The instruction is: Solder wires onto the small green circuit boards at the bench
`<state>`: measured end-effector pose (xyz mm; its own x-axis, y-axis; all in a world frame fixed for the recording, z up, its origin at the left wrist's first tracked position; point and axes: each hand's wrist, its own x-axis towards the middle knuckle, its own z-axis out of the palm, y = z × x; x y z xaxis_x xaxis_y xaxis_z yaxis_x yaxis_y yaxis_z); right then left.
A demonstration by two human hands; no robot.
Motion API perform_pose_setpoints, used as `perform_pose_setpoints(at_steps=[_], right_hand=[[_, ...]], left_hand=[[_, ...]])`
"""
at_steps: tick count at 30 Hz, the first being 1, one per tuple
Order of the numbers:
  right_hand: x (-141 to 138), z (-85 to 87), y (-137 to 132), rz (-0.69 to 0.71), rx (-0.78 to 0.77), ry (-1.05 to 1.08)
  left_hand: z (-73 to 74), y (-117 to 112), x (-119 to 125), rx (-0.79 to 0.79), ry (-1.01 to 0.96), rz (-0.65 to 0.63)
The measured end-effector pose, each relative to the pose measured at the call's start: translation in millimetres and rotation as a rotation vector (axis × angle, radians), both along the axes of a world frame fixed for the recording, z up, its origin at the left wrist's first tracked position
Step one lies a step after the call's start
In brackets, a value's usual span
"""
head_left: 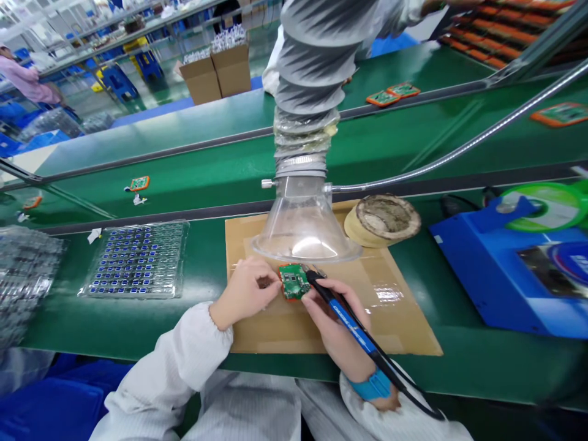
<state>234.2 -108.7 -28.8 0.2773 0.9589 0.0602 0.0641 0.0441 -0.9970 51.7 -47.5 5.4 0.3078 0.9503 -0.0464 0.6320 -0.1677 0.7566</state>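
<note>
A small green circuit board (294,282) lies on a brown cardboard mat (395,318) under a clear fume-extractor funnel (303,229). My left hand (245,291) is curled, its fingertips pinching the board's left edge. My right hand (337,327) grips a blue-handled soldering iron (346,315) like a pen, with the tip resting at the board's upper right corner. The iron's black cable runs back over my right wrist, which wears a blue strap.
A clear tray of several small blue parts (138,260) sits left of the mat, stacked clear trays (22,275) further left. A sponge holder (383,220) and blue soldering station (509,275) stand right. Conveyor belts (184,171) carry boards behind; a person in pink (27,79) works far left.
</note>
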Motion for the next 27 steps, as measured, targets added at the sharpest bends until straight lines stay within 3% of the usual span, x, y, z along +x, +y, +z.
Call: perform_pose_setpoints(at_steps=[4,9,16,27], right_hand=[[18.0,-11.5,-11.3,-0.057,0.044,-0.209],[36.3,-13.9,-21.8,-0.021,0.142,-0.362],[31.2,-1.7,-16.7,0.026,0.208,-0.489],[24.3,1.9,-12.4,0.043,0.293,-0.514]], left_hand=[[-6.9,12.9,-3.6,-0.015,0.146,-0.031],[-8.4,14.6,-2.8,-0.043,0.194,-0.038],[-8.5,15.4,-2.9,-0.035,0.160,-0.049],[-5.1,16.5,-1.5,-0.084,0.134,-0.032]])
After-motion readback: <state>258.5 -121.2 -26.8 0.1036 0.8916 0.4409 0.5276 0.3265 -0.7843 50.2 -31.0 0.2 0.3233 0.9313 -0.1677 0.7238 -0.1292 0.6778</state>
